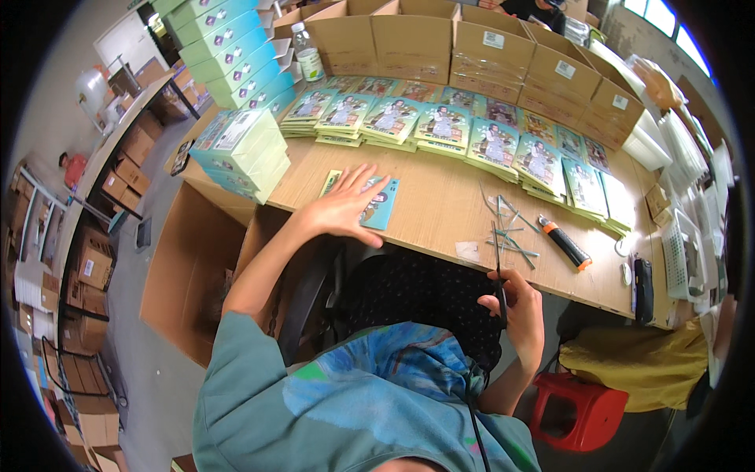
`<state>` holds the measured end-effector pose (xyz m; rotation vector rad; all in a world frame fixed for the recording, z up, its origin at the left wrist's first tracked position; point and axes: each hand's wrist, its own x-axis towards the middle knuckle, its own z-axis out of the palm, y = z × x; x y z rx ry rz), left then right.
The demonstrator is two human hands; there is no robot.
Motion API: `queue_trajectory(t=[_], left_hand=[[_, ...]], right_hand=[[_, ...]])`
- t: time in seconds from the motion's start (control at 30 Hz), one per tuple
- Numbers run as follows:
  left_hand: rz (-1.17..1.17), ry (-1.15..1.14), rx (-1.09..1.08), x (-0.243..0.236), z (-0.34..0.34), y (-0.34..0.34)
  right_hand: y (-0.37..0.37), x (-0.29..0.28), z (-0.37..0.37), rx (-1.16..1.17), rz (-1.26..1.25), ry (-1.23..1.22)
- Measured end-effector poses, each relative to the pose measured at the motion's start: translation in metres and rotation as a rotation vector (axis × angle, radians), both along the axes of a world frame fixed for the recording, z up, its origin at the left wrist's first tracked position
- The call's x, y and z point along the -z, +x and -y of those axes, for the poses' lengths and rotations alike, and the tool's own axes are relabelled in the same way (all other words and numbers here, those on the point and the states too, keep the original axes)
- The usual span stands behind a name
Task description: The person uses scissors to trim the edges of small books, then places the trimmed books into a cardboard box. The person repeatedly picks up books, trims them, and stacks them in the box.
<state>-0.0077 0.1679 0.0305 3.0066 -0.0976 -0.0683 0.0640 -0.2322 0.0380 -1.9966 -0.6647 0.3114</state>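
On the wooden table, my left hand (346, 206) lies with fingers spread over a teal booklet (381, 209) with a printed figure. Part of that booklet is hidden beneath the hand, and a yellowish edge shows past the fingertips. At the table's front edge my right hand (519, 311) is closed round a slim dark pointed tool (496, 248). Its tip points away from me; the fingers cover its lower part, so its exact kind is unclear. Thin green-grey strips (513, 236) lie scattered just beyond it, beside an orange-and-black handled tool (565, 242).
Stacks of illustrated booklets (393, 118) curve across the table's far side, before open cardboard boxes (417, 39). Green boxes (244, 153) stand at left, near a plastic bottle (307, 55). A white basket (683, 256) sits at right; a red stool (582, 409) stands below.
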Motion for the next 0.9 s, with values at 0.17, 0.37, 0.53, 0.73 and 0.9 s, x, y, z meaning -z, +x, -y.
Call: queue_trajectory(t=[0.17,0.37,0.53,0.73,0.9], left_hand=[[0.146,-0.039,-0.019,0.023,0.015,-0.018],[0.072,-0.02,-0.032,0.004,0.03,-0.039],[0.201,-0.276,-0.118,-0.038,0.054,-0.038],[0.675,-1.325,0.043,-0.033,0.065,-0.002],[0.478,-1.205,0.026,0.026,0.071,0.021]], right_hand=[[-0.001,0.004,0.001,0.003,0.014,0.028],[-0.004,-0.007,-0.003,-0.024,0.017,-0.01],[-0.006,-0.01,-0.002,-0.024,0.067,-0.008],[-0.005,-0.007,-0.001,-0.018,0.045,-0.013],[-0.004,-0.011,0.0,0.001,0.038,0.002]])
